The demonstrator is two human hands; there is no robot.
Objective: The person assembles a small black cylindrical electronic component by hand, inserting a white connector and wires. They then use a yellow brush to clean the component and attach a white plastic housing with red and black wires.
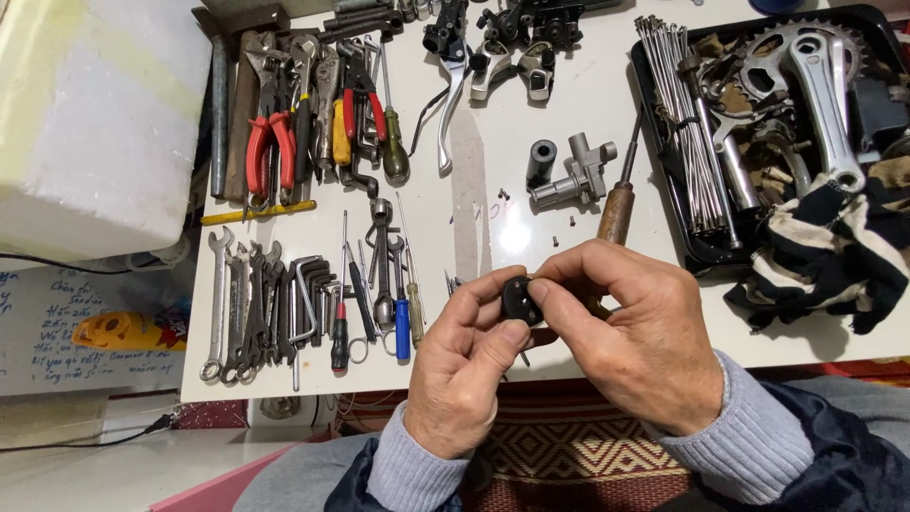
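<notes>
**Both hands pinch a small black part over the near edge of the workbench**

The left hand (464,365) and the right hand (633,332) meet at the near edge of the white table (531,133), and both grip 1 small black part (519,301) between them. The left thumb and forefinger close on its lower left side; the right fingers curl over its top and right side, so most of it is hidden. Its exact shape cannot be told. The part sits just above the table's front edge, in front of the person's lap.

Just behind the right hand lies a wooden-handled tool (617,210), its metal shaft pointing away toward the black tray (664,161). Near it, farther back, stand a short black cylinder (541,162) and a grey metal fitting (578,173), close beside each other, with a few tiny screws scattered around them.

The tray on the right holds a bundle of spokes (678,114) and a silver crank arm (827,104) lying over a chainring. A striped black and cream rag (834,251) spills over the tray's near corner onto the table.

To the left, wrenches (242,303) and hex keys lie in a row, with a blue-handled screwdriver (402,322) nearest the left hand. Red-handled pliers (267,142) lie farther back, and brake levers (453,76) rest near the table's far edge.
</notes>
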